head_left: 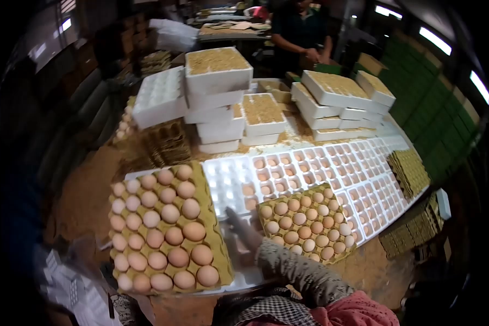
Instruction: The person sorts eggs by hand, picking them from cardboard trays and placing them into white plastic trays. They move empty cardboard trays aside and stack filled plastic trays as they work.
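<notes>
My right hand (pixel 245 230), somewhat blurred, reaches over the white foam egg trays with its fingers stretched out and nothing visible in them. It is between two pulp trays of eggs. The larger-looking pulp egg tray (pixel 211 239), full of brown and pale eggs (pixel 174 236), is on the left, close to me. The other pulp egg tray (pixel 266 213), also filled with eggs, rests on the foam trays right of my hand. Beneath my fingers are bare foam cups (pixel 225 187). A patterned sleeve shows below the left tray; my left hand itself is hidden, apparently behind that tray.
Foam trays holding eggs (pixel 320 168) run to the right, ending at a stack of pulp trays (pixel 410 173). Foam boxes topped with husk-like filling (pixel 217 61) are stacked at the back. A person (pixel 301 38) stands behind them. Green boxes (pixel 424 103) line the right.
</notes>
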The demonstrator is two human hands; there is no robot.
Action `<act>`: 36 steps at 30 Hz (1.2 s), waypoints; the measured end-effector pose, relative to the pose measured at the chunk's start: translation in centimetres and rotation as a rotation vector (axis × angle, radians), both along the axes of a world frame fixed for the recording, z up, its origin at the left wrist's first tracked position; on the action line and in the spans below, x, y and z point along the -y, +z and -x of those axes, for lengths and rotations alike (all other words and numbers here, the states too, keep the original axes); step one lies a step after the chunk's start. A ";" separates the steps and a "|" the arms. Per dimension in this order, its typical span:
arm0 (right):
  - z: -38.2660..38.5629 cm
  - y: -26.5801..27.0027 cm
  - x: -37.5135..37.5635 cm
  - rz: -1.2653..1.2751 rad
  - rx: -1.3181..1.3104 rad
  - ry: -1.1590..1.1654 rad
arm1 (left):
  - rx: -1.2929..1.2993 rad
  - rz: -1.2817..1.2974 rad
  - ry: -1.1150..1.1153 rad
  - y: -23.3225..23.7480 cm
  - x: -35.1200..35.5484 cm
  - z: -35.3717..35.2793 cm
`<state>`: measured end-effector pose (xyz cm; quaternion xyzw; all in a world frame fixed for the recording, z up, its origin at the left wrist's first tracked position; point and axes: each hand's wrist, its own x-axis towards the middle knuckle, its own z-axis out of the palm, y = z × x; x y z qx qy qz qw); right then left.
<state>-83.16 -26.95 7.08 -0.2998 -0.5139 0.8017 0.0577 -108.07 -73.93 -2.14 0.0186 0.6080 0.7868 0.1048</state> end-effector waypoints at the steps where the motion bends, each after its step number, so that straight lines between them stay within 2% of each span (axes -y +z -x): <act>1: 1.2 0.1 1.1 0.225 0.011 0.079 | 0.014 0.116 -0.003 1.2 -3.2 0.4; 2: 1.8 -2.5 2.2 -0.189 -0.183 0.128 | 0.018 0.197 -0.033 1.5 -5.7 0.9; 3: 2.0 -1.0 3.2 0.000 -0.223 0.031 | 0.015 0.256 -0.072 1.7 -8.0 1.0; 4: 1.6 1.0 2.8 -0.025 -0.227 0.119 | 0.013 0.298 -0.115 1.9 -10.1 1.0; 7: 1.3 -0.2 2.2 -0.106 -0.261 0.193 | 0.012 0.378 -0.232 2.0 -15.3 -0.1; 8: 1.6 -1.5 1.9 -0.181 -0.298 0.220 | 0.008 0.394 -0.269 1.9 -16.5 -0.6; 9: 1.8 -3.5 1.4 -0.436 -0.344 0.263 | 0.007 0.400 -0.304 2.0 -17.9 -1.1; 11: 2.9 -5.7 1.6 -0.330 -0.325 0.185 | 0.004 0.402 -0.365 2.0 -20.5 -2.1; 13: 2.5 -2.1 3.3 -0.431 -0.425 0.090 | 0.005 0.410 -0.419 2.0 -22.4 -3.3; 14: 4.6 -0.5 2.4 -0.440 -0.414 0.104 | 0.002 0.412 -0.446 2.1 -23.6 -3.8; 15: 0.9 0.7 4.9 0.478 -0.308 -0.114 | -0.003 0.410 -0.466 2.2 -24.6 -4.3; 17: 3.0 -3.2 3.1 0.155 -0.432 0.023 | -0.002 0.400 -0.500 2.3 -25.7 -5.8; 18: 1.6 -1.9 2.7 0.060 -0.501 0.075 | 0.002 0.408 -0.509 2.4 -26.5 -6.7; 19: 0.1 0.7 2.7 0.069 -0.508 0.068 | -0.001 0.399 -0.517 2.9 -27.1 -7.4; 20: -1.4 4.0 3.0 0.203 -0.444 0.036 | -0.003 0.397 -0.523 3.2 -27.9 -8.2; 21: -2.5 6.0 2.4 0.335 -0.379 0.008 | -0.006 0.384 -0.527 3.5 -28.7 -9.0; 22: -3.3 6.7 1.1 0.340 -0.386 0.011 | -0.012 0.375 -0.532 3.9 -29.5 -9.8; 25: -6.4 7.8 -2.0 -0.321 -0.682 -0.151 | -0.032 0.332 -0.549 5.2 -32.2 -13.0; 27: -5.6 2.8 -6.9 -0.309 -0.771 -0.269 | -0.046 0.293 -0.569 6.1 -34.5 -15.8; 29: -13.9 8.3 -9.7 -0.513 0.376 -0.392 | -0.075 0.233 -0.608 7.2 -37.9 -19.2; 32: -22.9 9.3 -19.9 -0.755 0.080 -0.471 | -0.132 0.133 -0.693 8.8 -44.8 -25.1; 35: -36.0 11.6 -26.7 -0.851 0.126 -0.562 | -0.233 0.067 -0.770 10.0 -52.6 -30.4; 36: -41.1 11.2 -28.2 -0.862 0.178 -0.598 | -0.344 0.066 -0.835 10.1 -56.0 -32.3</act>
